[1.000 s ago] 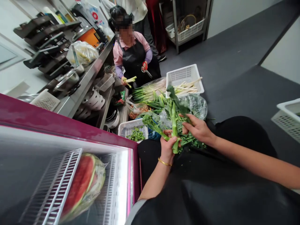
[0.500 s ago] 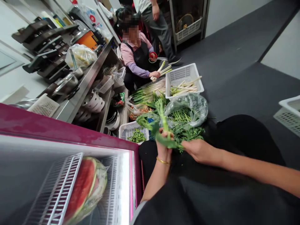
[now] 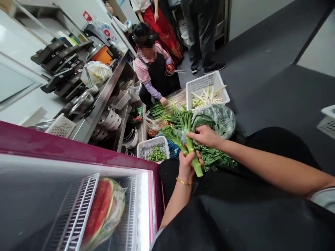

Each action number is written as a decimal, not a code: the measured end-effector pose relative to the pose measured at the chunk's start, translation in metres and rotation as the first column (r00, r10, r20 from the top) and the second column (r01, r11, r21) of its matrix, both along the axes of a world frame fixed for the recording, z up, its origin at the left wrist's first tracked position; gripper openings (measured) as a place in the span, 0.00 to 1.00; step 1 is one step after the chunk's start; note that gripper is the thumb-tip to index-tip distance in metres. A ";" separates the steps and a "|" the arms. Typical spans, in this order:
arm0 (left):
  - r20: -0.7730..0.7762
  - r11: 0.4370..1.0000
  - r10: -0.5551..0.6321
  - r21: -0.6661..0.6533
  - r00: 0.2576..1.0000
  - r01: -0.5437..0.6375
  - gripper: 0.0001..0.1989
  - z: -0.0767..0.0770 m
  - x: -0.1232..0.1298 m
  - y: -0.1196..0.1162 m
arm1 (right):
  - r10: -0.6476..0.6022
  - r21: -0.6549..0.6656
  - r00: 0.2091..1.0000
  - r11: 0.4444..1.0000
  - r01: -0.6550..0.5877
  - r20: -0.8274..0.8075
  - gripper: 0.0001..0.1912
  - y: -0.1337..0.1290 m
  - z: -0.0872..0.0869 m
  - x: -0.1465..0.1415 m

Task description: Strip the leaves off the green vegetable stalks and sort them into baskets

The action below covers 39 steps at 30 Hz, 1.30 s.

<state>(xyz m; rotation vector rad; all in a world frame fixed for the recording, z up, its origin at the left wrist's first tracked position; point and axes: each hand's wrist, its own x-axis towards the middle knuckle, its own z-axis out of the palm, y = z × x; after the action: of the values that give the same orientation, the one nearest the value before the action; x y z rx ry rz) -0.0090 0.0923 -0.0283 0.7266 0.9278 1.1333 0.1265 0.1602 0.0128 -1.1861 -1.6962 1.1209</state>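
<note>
My left hand point(image 3: 187, 163) is wrapped round the thick lower stem of a green broccolini stalk point(image 3: 196, 165). The stalk leans upward, with a side shoot to the left and bushy green tops. My right hand point(image 3: 208, 136) pinches the stalk higher up, below its top; the fingertips are partly hidden. Under and behind my hands lie loose green leaves point(image 3: 217, 157) and a clear plastic bag of greens point(image 3: 224, 120). Left of my left hand, a small white basket point(image 3: 140, 149) holds cut green pieces point(image 3: 157, 153).
A co-worker point(image 3: 162, 73) crouches opposite with red-handled scissors point(image 3: 170, 68), touching spring onions point(image 3: 170, 103). A white basket point(image 3: 200, 82) holds pale stalks. To my left an open fridge point(image 3: 154, 181) holds cut watermelon point(image 3: 101, 205). A steel counter point(image 3: 101, 92) lies beyond. Other people stand behind.
My right hand has moved up the stalk from a hanging leaf, which no longer shows there. The stalk's lower end now points toward me. The co-worker's spring onions have left their hand; pale stalks lie in the basket.
</note>
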 end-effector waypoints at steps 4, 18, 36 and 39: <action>0.026 0.997 0.079 -0.014 0.997 -0.078 0.23 0.005 0.004 -0.005 | -0.052 0.235 0.995 0.972 0.031 0.087 0.15 -0.024 -0.029 0.012; 0.189 0.998 0.068 -0.028 0.980 -0.064 0.17 0.011 -0.005 0.005 | 0.120 -0.239 0.937 0.949 -0.205 -0.327 0.19 -0.065 -0.032 0.047; 0.038 0.992 0.009 0.123 0.999 -0.014 0.19 0.001 -0.003 -0.014 | 0.173 -0.141 0.965 0.979 -0.147 0.195 0.25 -0.013 0.006 0.053; -0.051 0.986 0.083 0.147 0.995 -0.075 0.20 0.005 0.001 -0.019 | -0.026 -0.005 0.998 1.000 0.026 0.053 0.25 -0.003 0.016 0.033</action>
<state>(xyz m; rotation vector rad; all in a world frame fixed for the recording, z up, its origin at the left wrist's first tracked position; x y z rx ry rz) -0.0077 0.0729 -0.0237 0.8500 0.9359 1.2653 0.1593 0.1571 0.0284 -1.2477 -1.7139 1.0875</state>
